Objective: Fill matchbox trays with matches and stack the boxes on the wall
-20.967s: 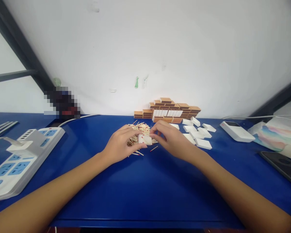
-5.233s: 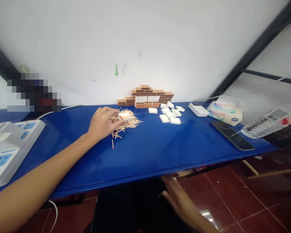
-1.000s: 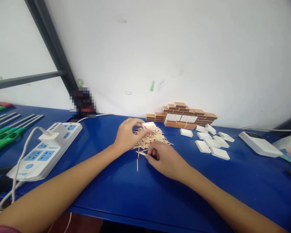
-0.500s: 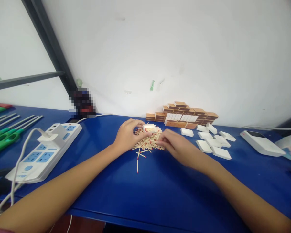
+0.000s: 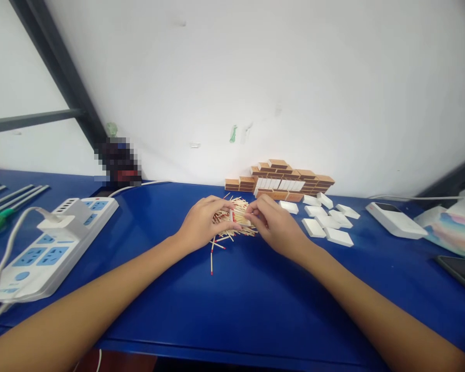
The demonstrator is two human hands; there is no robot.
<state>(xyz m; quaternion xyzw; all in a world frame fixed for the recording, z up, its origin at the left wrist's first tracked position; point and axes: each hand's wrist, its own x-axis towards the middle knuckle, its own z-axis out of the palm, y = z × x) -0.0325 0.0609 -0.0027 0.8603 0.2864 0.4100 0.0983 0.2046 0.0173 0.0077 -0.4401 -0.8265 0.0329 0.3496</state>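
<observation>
Head view: your left hand (image 5: 199,227) and right hand (image 5: 275,225) are meeting over the matchstick pile (image 5: 232,222) on the blue surface (image 5: 236,299), fingers pinching a small white tray (image 5: 232,216) between them. Beyond, white trays (image 5: 325,219) and stacked brown matchboxes (image 5: 281,181) are sitting by the wall.

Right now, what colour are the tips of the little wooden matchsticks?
Red, on the pale wooden matchsticks; the head view shows it.

Bare blue table (image 5: 240,305) lies open toward the near edge. Behind the match pile (image 5: 235,223) stand stacked matchboxes (image 5: 281,181); white trays (image 5: 325,225) seemingly crowd the right, a power strip (image 5: 46,248) the left.
</observation>
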